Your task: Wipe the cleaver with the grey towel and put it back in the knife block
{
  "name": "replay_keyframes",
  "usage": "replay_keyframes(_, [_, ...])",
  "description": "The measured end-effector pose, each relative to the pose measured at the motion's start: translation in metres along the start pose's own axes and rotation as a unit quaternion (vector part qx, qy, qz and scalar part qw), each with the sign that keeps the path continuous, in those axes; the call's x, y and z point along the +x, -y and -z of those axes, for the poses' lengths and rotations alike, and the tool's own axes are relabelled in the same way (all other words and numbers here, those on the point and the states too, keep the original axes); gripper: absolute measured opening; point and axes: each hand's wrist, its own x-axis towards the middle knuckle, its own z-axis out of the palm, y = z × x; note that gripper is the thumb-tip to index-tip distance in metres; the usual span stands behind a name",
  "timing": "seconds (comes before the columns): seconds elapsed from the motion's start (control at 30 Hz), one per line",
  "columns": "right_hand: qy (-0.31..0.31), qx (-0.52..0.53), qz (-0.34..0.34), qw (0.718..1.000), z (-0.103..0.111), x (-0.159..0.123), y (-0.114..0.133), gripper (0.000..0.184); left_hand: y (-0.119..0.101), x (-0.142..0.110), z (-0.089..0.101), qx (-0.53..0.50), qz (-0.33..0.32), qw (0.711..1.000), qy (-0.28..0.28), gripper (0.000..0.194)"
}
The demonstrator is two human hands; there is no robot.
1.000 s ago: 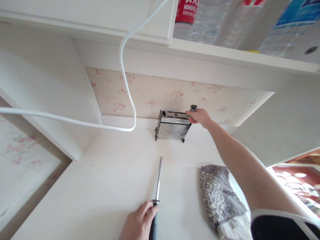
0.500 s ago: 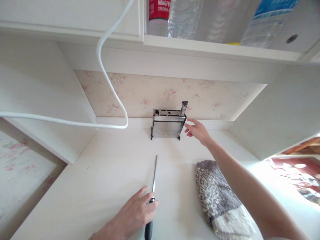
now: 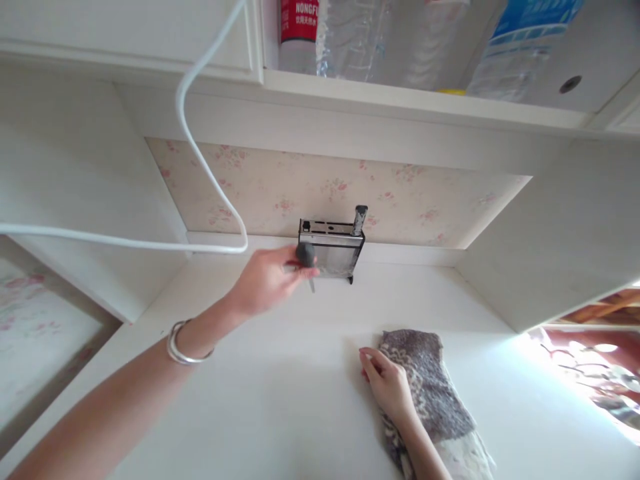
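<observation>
My left hand [image 3: 270, 273] is closed around the black handle of a sharpening steel [image 3: 306, 254], whose handle end faces me. A short bit of its thin metal rod shows below my fingers. Just behind stands a knife block [image 3: 333, 259] with a black frame and see-through front, its left part hidden by my hand. One worn handle [image 3: 359, 220] sticks up from its right side. My right hand [image 3: 390, 387] rests with curled fingers at the left edge of a grey and white patterned towel [image 3: 443, 387]; nothing shows in it.
A white cable [image 3: 200, 150] loops down in front on the left. Overhead, an open white cupboard shelf [image 3: 425, 100] holds several plastic bottles. White side panels [image 3: 540, 233] flank the white counter [image 3: 280, 400], and flowered wallpaper [image 3: 310, 180] covers the back.
My left hand has lifted the sharpening steel off the counter and brought it up to the knife block. My right hand has drawn back from the block to the towel, its fingers curling.
</observation>
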Motion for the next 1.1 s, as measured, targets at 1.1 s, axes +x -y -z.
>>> replay_keyframes(1.1, [0.009,-0.077,0.032,0.997,-0.001,0.010,-0.001,0.039,0.029,0.192,-0.011,-0.128,0.006,0.978,-0.166,0.014])
